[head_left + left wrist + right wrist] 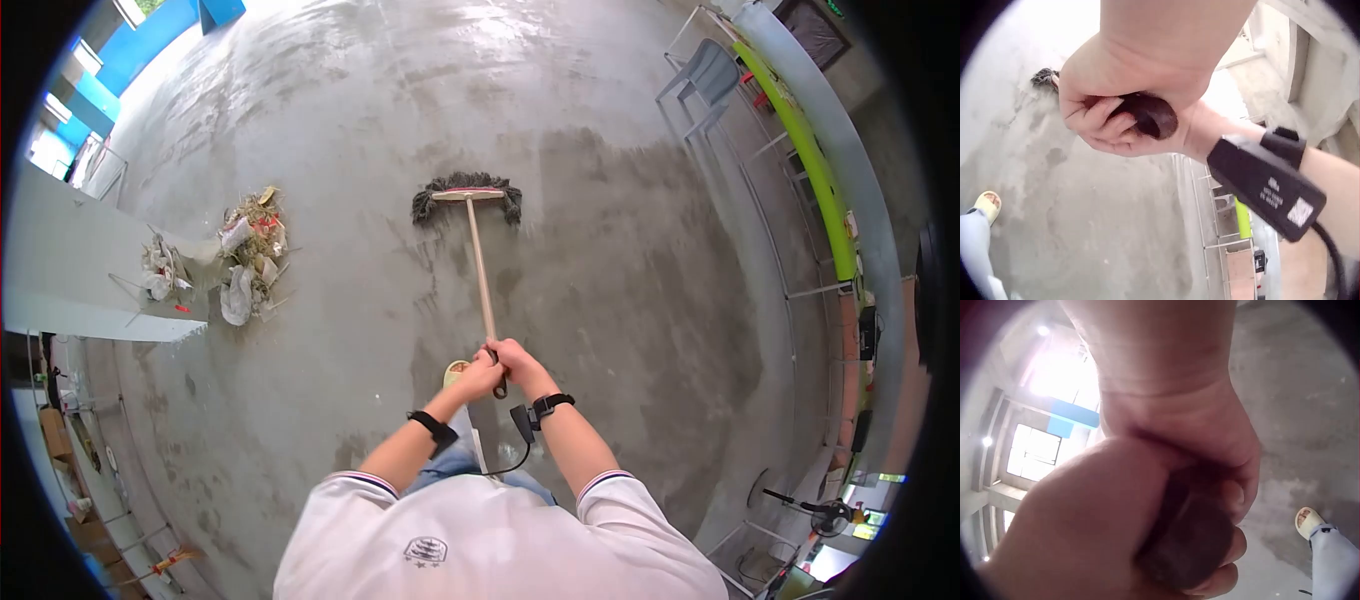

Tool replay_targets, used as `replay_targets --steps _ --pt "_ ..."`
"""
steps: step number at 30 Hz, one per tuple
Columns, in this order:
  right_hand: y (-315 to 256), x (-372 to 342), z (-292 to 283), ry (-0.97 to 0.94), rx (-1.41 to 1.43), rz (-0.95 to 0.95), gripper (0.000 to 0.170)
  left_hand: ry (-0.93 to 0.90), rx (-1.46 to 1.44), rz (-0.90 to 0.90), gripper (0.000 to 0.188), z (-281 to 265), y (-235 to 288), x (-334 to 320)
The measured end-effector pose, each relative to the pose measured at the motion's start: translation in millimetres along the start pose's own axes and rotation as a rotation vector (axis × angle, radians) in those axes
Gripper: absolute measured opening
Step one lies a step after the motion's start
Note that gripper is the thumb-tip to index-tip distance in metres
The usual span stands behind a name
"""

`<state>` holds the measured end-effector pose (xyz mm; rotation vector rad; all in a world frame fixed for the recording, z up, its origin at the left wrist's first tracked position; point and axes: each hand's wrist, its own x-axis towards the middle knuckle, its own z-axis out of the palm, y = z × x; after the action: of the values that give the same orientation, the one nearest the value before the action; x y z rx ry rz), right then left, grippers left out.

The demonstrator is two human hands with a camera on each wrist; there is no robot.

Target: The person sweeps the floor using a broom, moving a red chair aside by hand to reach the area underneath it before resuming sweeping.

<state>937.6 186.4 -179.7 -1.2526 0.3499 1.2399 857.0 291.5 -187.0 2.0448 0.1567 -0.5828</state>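
A mop with a dark grey stringy head (430,205) lies out in front on the concrete floor, its pale handle (480,265) running back toward the body. My left hand (481,378) and right hand (514,360) both grip the upper end of that handle, close against each other. The dark loop-shaped grip end (501,390) pokes out below the hands. In the left wrist view the dark handle end (1159,119) sticks out past curled fingers (1105,115). The right wrist view shows the dark end (1194,540) large, with fingertips around it.
A heap of rubbish (255,250) lies at left beside a pale panel (90,250). Darker, wet-looking floor (640,290) spreads to the right. A grey chair (705,80) and a green-edged table (810,160) line the right side. A foot in a yellow slipper (457,370) is just behind the hands.
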Motion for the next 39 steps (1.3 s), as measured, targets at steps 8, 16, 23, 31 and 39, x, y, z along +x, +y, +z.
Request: replay_targets --steps 8,16,23,31,39 --pt "0.7 -77.0 -14.1 0.078 -0.036 0.097 0.033 -0.718 -0.297 -0.211 0.033 -65.7 86.2 -32.7" --pt "47.5 -233.5 -69.2 0.205 -0.225 0.016 0.016 -0.013 -0.706 -0.358 0.051 56.3 71.9 -32.3" --pt "167.5 -377.5 -99.6 0.249 -0.196 0.073 0.016 -0.12 -1.292 -0.632 0.071 255.9 107.4 -44.8" --pt "232.0 -511.7 -139.8 0.427 -0.475 0.068 0.04 -0.214 -0.617 -0.558 0.076 359.6 189.3 -111.9" --pt "298.5 -544.2 -117.8 1.061 -0.959 0.083 0.057 -0.511 -0.431 -0.626 0.07 428.2 191.0 -121.9"
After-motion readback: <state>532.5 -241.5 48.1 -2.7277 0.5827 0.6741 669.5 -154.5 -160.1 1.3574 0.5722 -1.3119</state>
